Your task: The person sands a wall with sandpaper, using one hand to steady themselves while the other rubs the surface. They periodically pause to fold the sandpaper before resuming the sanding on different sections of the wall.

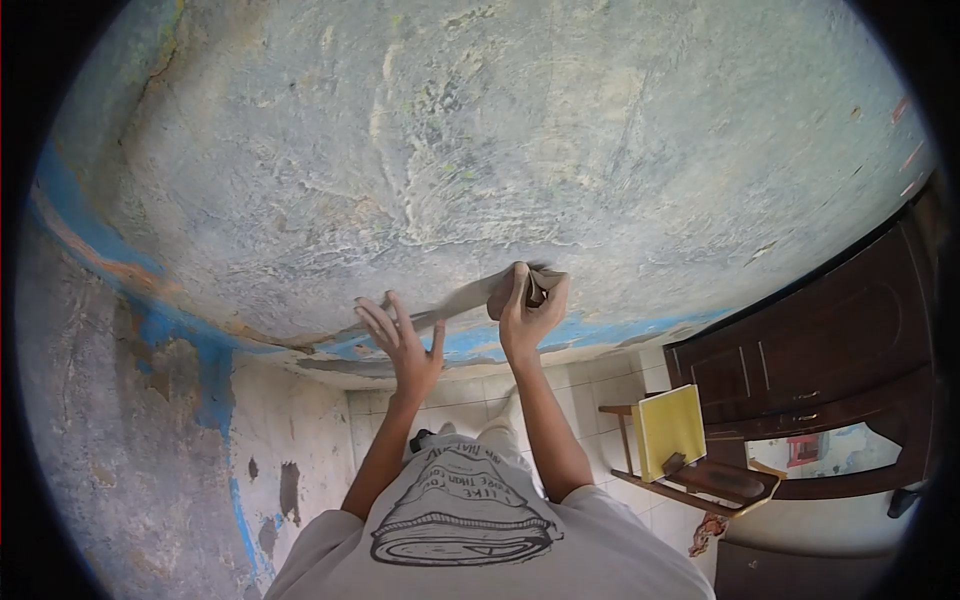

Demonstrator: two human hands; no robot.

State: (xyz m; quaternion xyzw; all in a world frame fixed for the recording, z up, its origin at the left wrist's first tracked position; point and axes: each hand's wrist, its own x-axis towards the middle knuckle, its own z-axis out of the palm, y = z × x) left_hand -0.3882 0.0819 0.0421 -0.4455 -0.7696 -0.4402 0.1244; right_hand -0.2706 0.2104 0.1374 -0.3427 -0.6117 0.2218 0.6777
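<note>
My right hand (pixel 534 318) pinches a folded piece of brownish sandpaper (pixel 540 282) close against the wall. The wall (pixel 500 150) is rough and grey-green, with pale patches and scraped ridges. To the left, my left hand (pixel 408 350) is open, its fingers spread and fingertips at the wall surface, with nothing held. A dark band (pixel 465 297), which looks like a shadow, runs along the wall between the two hands. Below both hands lies a strip of peeling blue paint (pixel 480 345).
A wooden chair (pixel 700 470) with a yellow panel (pixel 670 432) on it stands at right on the tiled floor (pixel 590 410). Behind it is a dark wood cabinet (pixel 810 350) with a mirror (pixel 830 450). A flaking side wall (pixel 120 420) rises at left.
</note>
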